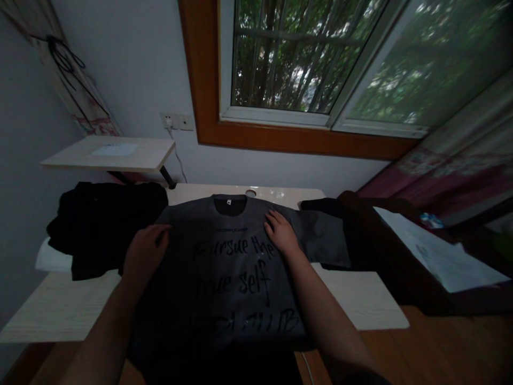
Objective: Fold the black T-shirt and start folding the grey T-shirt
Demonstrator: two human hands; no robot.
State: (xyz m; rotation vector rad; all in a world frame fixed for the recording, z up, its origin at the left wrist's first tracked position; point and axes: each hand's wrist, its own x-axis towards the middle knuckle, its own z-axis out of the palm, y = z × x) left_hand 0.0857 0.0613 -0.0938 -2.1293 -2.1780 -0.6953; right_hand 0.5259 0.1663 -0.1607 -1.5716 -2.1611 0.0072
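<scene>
A dark grey T-shirt (240, 262) lies spread face up on a pale wooden table, its collar toward the wall and black lettering across its chest. Its lower end hangs over the table's near edge. My left hand (146, 251) is at the shirt's left shoulder, fingers bent toward the thumb in a pinch on the cloth; deep shadow hides part of the grip. On the right of the chest, below the collar, my right hand (281, 232) rests flat with its fingers stretched out. The right sleeve (324, 235) lies spread out beyond that hand.
Black clothing (108, 224) is heaped at the left, under a small raised shelf (112, 152) bearing a paper. More dark cloth (360, 246) lies at the right, near a white sheet (436, 251). The table (364, 299) stands against the wall below a window.
</scene>
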